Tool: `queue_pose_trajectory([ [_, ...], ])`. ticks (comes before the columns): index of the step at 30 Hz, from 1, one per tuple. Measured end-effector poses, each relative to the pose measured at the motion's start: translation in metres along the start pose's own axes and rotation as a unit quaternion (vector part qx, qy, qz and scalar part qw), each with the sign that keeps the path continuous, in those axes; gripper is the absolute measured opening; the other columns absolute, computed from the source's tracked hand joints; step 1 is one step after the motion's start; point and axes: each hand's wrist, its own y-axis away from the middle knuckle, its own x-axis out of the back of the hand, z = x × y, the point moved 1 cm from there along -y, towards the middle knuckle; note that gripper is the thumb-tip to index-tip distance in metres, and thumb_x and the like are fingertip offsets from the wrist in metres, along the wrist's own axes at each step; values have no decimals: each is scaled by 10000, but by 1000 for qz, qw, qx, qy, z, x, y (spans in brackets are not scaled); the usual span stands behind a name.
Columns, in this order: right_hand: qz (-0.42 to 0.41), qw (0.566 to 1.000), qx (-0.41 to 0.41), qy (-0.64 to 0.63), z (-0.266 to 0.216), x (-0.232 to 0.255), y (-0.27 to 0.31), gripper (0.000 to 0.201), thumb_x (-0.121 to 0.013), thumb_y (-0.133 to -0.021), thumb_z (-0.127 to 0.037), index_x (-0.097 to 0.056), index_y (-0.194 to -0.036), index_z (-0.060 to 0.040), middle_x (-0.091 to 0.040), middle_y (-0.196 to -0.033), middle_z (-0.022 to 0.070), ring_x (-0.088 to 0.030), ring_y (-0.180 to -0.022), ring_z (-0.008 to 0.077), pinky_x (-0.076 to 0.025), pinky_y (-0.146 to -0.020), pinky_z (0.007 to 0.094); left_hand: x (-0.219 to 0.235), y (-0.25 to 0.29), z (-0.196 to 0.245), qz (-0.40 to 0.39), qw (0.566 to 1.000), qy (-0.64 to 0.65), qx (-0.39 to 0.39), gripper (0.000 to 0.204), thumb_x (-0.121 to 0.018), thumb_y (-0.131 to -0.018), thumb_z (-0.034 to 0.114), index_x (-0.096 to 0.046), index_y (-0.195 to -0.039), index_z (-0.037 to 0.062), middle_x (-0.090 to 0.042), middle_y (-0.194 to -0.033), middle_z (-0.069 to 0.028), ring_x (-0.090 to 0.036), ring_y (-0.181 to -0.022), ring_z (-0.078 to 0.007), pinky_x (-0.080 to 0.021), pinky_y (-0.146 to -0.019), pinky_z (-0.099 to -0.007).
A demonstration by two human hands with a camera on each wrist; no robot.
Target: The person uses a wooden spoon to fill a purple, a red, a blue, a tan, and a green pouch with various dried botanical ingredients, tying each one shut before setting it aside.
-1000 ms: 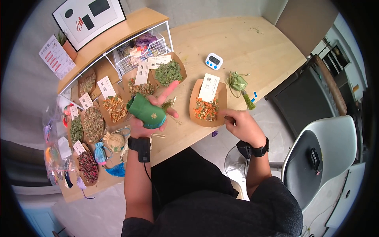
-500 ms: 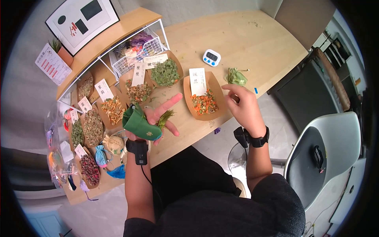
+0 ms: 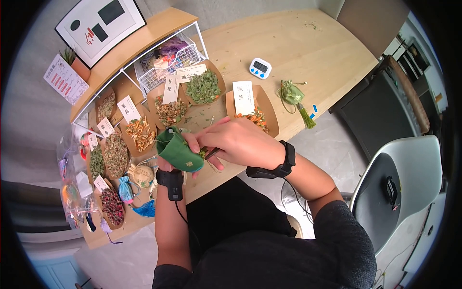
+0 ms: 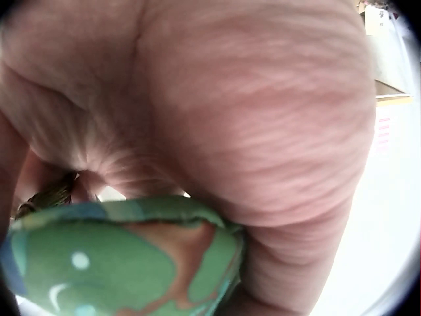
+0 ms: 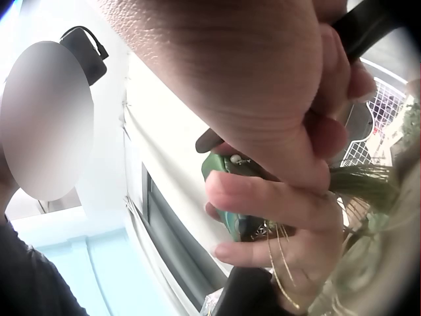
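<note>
In the head view my left hand [image 3: 166, 164] grips a green cloth pouch [image 3: 179, 151], its mouth at the upper left. A green tassel [image 3: 203, 153] shows at its right side, among my left fingers. My right hand [image 3: 240, 139] reaches over to the tassel, fingers curled round a slim dark thing [image 3: 212, 153] that I cannot identify. In the left wrist view, the pouch [image 4: 118, 263] lies against my left hand [image 4: 256, 118]. The right wrist view shows the tassel [image 5: 368, 184] beside the curled fingers of my right hand [image 5: 243, 85].
Card trays of dried herbs, one orange and green [image 3: 269, 115], stand left and ahead. A white timer [image 3: 260, 68] and another green pouch with a tassel [image 3: 291, 94] lie beyond my right hand. Small pouches [image 3: 141, 174] lie at the left, and a wire basket [image 3: 168, 62] sits under the shelf.
My right hand has moved left from beside the orange herb tray to the tassel and now overlaps the tray's near part. The green pouch remains in my left hand.
</note>
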Motion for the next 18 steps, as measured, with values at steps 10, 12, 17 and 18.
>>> queue_pose_trajectory([
  [10,-14,996,-43,77,-8,16,-2,180,-704,-743,-57,-665,-914,-98,-677,-739,58,-670,-683,301,-518,-587,374,-18,-20,-1,11,998,-52,18,522,-860,-736,314,-669,-1132,32,-236,-1534,-385,-644,-1024,-580,-609,-469,-412],
  [12,0,994,-43,97,-7,19,1,190,-724,-734,-58,-660,-906,-103,-682,-739,63,-673,-684,300,-519,-590,380,-20,-25,0,3,997,-77,11,443,-793,-808,374,-691,-1100,58,-123,-1584,-362,-655,-987,-583,-598,-450,-369],
  [17,-17,990,-103,95,4,23,8,186,-725,-733,-51,-652,-896,-103,-683,-737,84,-678,-685,302,-526,-602,393,-20,-23,4,52,997,-30,42,437,-630,-922,503,-717,-1085,107,22,-1630,-330,-691,-905,-551,-607,-500,-337],
  [18,-16,989,-105,98,8,25,10,178,-719,-736,-47,-649,-891,-99,-682,-735,90,-679,-686,305,-527,-605,393,-20,-21,4,58,997,-32,38,441,-608,-934,512,-720,-1081,111,23,-1633,-325,-695,-902,-545,-609,-515,-339],
])
